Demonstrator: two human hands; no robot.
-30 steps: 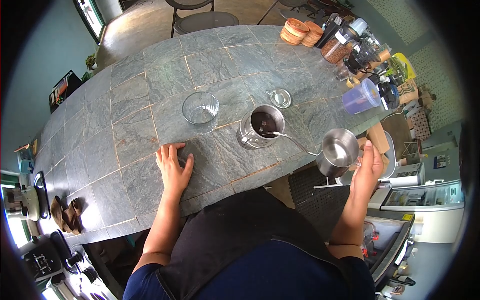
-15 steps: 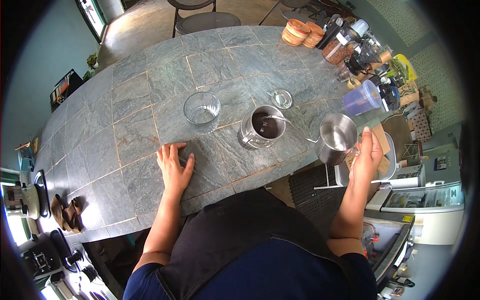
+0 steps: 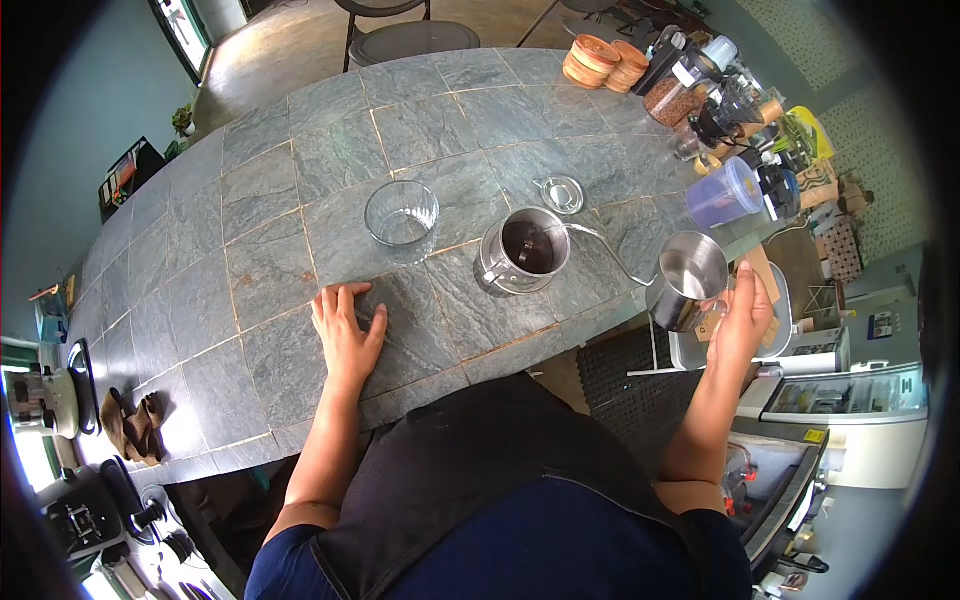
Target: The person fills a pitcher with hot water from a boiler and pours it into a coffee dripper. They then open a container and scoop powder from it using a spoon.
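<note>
My right hand [image 3: 743, 310] grips the handle of a steel gooseneck kettle [image 3: 690, 266], open at the top and held off the table's front edge. Its long thin spout reaches left to the rim of a shiny metal pot [image 3: 497, 262], which stands on the tiles with dark brown contents [image 3: 530, 247] inside. Behind that pot lies a small round metal lid [image 3: 563, 195]. To its left is a clear glass bowl [image 3: 402, 215] with nothing visible in it. My left hand [image 3: 347, 330] rests on the tabletop near the front edge, fingers spread, holding nothing.
The slate-tiled table [image 3: 265, 200] curves around in front of me. At right stand a purple-tinted tub [image 3: 722, 195], a jar of coffee beans [image 3: 675, 100] and round wooden containers [image 3: 592, 62]. A brown cloth [image 3: 133, 425] lies at the left. A chair [image 3: 415, 42] stands beyond.
My right hand has drawn the kettle slightly to the right, so the spout tip moved from over the pot's middle to its right rim. The left hand stays put.
</note>
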